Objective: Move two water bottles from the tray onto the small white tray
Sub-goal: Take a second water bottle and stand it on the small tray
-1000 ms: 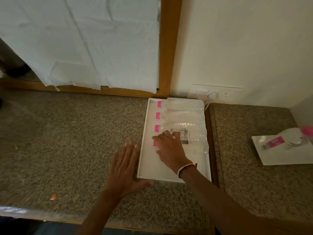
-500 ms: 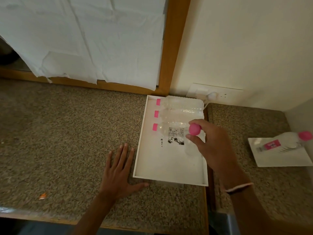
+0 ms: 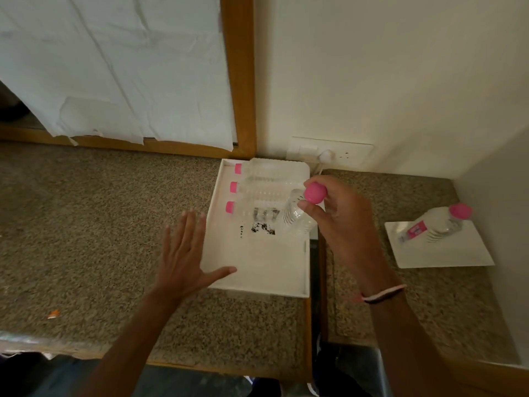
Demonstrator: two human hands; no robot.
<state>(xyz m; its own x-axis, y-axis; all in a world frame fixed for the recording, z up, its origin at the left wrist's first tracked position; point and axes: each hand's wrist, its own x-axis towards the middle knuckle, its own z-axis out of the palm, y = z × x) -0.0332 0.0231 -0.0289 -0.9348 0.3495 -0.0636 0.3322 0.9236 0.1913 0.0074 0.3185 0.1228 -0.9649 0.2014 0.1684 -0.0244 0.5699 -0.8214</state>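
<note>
**poster1:** Water bottle, clear ribbed plastic with a pink cap (image 3: 297, 216), is up off the big white rectangular tray (image 3: 257, 270), hanging by its cap end from the right hand (image 3: 340, 222). The fingertips (image 3: 307, 207) are pinched around the neck just under the cap, body tilted down and to the left over the tray's right side. Left hand (image 3: 183, 253) is spread flat with nothing in it, thumb lying over the tray's left rim.

**poster2:** And the others?

**poster1:** Three clear pink-capped bottles (image 3: 257, 193) lie side by side at the tray's far end, caps left. One more pink-capped bottle (image 3: 435, 224) lies on the small flat white tray (image 3: 446, 253) well off to the right on the speckled counter (image 3: 86, 224). Clear plastic on white makes the edges hard to trace, and the black print by the tray bottles is unreadable.
</note>
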